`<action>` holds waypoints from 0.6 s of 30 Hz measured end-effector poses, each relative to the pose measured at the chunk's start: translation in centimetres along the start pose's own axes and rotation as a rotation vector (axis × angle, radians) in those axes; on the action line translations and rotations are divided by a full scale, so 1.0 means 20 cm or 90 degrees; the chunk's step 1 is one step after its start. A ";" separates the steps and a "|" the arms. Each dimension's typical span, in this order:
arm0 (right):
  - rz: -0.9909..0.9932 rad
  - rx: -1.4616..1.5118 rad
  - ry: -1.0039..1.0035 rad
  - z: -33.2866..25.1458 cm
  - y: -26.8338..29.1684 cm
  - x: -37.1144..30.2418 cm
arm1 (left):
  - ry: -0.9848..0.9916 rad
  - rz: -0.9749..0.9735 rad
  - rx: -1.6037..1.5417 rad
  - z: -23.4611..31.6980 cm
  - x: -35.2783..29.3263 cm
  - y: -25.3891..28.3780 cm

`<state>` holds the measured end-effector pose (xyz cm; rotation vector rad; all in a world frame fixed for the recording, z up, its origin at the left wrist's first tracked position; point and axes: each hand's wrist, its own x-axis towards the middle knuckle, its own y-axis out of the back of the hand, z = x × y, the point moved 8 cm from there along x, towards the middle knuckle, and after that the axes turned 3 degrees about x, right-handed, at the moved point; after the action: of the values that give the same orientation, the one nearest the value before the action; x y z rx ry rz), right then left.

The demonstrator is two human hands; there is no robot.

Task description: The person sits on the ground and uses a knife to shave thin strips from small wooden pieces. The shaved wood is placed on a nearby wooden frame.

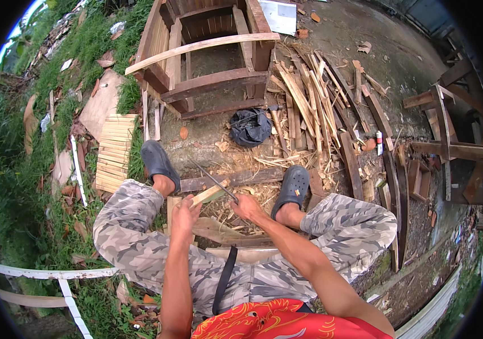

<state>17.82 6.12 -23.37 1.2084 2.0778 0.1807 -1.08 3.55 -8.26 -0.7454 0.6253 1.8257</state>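
Observation:
Between my knees, my left hand [183, 217] is closed round the near end of a short, pale strip of wood [209, 194]. The strip slants up and to the right. My right hand [246, 207] grips a long knife [215, 181] at its near end, with the handle mostly hidden in the fingers. Its thin, dark blade points up and to the left, crossing close over the strip's far end; whether they touch I cannot tell. Beneath them, a dark wooden beam [258, 176] lies on the ground among shavings, between my grey clogs.
Ahead stands a wooden furniture frame [213, 90] with a pale curved slat [196, 50] across it. Near it are a black bag [250, 127] and a hammer [277, 121]. Wood strips [303, 101] are heaped to the right, by a white tube [379, 143]. Slats [116, 153] lie left on grass.

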 end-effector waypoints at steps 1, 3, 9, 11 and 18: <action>0.029 -0.025 0.053 -0.08 -0.02 -0.02 | -0.001 0.001 0.001 -0.01 0.00 0.00; 0.087 -0.037 0.148 -0.14 -0.06 -0.04 | 0.009 0.000 -0.004 -0.02 0.00 0.00; 0.131 -0.160 -0.008 0.29 -0.13 0.05 | 0.011 -0.004 -0.041 -0.01 0.02 -0.01; 0.071 -0.146 -0.029 0.38 -0.15 0.07 | 0.024 0.008 -0.077 -0.02 0.01 -0.01; 0.061 -0.004 -0.050 0.15 -0.03 0.00 | 0.001 -0.012 -0.027 0.01 0.02 -0.01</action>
<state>19.25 5.14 -25.97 1.2927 1.9519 0.1808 -0.93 3.96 -8.40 -0.7786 0.5801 1.8268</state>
